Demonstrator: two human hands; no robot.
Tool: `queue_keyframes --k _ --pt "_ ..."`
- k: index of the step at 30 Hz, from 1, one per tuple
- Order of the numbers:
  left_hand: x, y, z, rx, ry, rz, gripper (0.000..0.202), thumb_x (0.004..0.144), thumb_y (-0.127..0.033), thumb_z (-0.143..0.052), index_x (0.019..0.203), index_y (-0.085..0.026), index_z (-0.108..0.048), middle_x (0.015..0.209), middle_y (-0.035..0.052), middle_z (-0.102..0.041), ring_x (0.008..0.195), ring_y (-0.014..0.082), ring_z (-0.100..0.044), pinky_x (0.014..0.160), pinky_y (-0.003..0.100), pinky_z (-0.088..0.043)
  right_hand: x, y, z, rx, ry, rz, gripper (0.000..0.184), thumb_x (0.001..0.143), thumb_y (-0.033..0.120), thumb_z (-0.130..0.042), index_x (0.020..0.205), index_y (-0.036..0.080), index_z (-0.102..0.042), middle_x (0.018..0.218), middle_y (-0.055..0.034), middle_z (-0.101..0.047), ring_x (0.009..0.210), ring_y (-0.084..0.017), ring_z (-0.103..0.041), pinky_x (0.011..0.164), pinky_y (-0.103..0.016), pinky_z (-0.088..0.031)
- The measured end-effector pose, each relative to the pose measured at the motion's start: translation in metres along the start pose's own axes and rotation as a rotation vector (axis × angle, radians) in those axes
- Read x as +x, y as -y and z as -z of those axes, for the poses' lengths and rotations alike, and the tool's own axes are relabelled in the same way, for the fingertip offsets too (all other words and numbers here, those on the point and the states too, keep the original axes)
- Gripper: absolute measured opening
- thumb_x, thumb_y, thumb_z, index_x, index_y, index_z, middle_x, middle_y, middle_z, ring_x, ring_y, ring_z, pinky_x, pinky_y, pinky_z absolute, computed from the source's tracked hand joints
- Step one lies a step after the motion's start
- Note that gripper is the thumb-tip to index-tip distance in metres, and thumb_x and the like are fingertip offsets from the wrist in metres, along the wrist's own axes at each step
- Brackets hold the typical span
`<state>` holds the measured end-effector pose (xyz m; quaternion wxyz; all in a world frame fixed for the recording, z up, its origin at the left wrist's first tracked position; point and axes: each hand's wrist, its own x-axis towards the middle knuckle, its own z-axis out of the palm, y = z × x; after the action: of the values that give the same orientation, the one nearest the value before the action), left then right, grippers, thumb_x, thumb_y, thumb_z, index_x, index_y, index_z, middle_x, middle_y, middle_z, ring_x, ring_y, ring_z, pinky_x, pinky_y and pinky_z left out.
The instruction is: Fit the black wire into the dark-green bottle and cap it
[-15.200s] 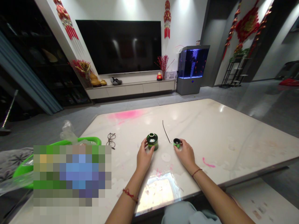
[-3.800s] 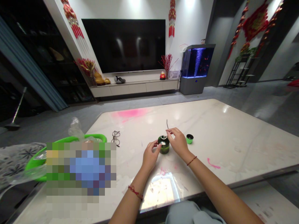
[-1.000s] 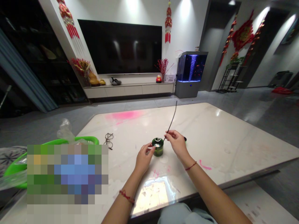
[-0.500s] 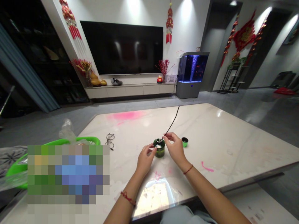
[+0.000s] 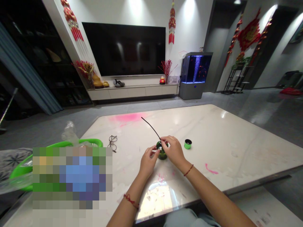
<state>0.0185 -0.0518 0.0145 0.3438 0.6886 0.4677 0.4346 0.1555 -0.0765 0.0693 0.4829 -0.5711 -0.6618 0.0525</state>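
A small dark green bottle (image 5: pixel 162 154) stands upright on the white marble table (image 5: pixel 224 135), a little in front of me. My left hand (image 5: pixel 147 161) curls round its left side and steadies it. My right hand (image 5: pixel 172 149) pinches a thin black stick (image 5: pixel 151 127) just above the bottle's mouth. The stick's lower end is at the opening and its free end leans up and to the left. The bottle's green cap (image 5: pixel 187 144) sits apart on the table to the right, open side up.
A pair of glasses (image 5: pixel 112 141) lies left of the bottle. A green basket (image 5: pixel 55 146) with a clear plastic bag (image 5: pixel 69 132) stands at the table's left edge, beside a blurred patch. Pink stains mark the tabletop. Beyond the table are a television, a low cabinet and a fish tank.
The black stick has swung from leaning up to the right to leaning up to the left, and my right hand has moved closer over the bottle's mouth. My left hand stays on the bottle.
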Motion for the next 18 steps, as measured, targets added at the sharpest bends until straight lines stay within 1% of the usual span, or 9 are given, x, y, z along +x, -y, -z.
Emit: queue_keyframes --k 4,10,18 --pt "0.0 -0.0009 0.0 -0.003 -0.002 -0.009 0.038 0.078 -0.043 -0.053 0.105 -0.018 -0.061 0.1 0.0073 -0.062 0.088 0.0176 -0.06 0.083 0.033 -0.048 -0.0015 -0.0014 -0.002 -0.032 0.019 0.006 0.018 0.08 0.016 -0.051 0.087 0.019 -0.067 0.08 -0.0044 -0.066 0.079 -0.019 -0.056 0.079 -0.033 -0.043" --pt "-0.0007 -0.0021 0.0003 -0.003 0.002 0.009 0.038 0.078 -0.044 -0.053 0.105 -0.018 -0.061 0.1 0.0071 -0.062 0.088 0.0178 -0.061 0.083 0.033 -0.048 -0.0035 -0.0038 -0.0043 -0.028 -0.01 0.038 0.018 0.079 0.015 -0.051 0.084 0.02 -0.067 0.079 -0.005 -0.063 0.083 -0.02 -0.054 0.078 -0.033 -0.043" --pt "-0.0007 -0.0011 0.0003 0.0 -0.006 0.006 0.038 0.078 -0.045 -0.053 0.104 -0.019 -0.061 0.102 0.0068 -0.062 0.09 0.0181 -0.06 0.083 0.032 -0.048 -0.0048 -0.0059 -0.0047 -0.002 -0.019 0.043 0.016 0.079 0.015 -0.052 0.082 0.02 -0.066 0.078 -0.0043 -0.061 0.082 -0.019 -0.053 0.078 -0.034 -0.044"
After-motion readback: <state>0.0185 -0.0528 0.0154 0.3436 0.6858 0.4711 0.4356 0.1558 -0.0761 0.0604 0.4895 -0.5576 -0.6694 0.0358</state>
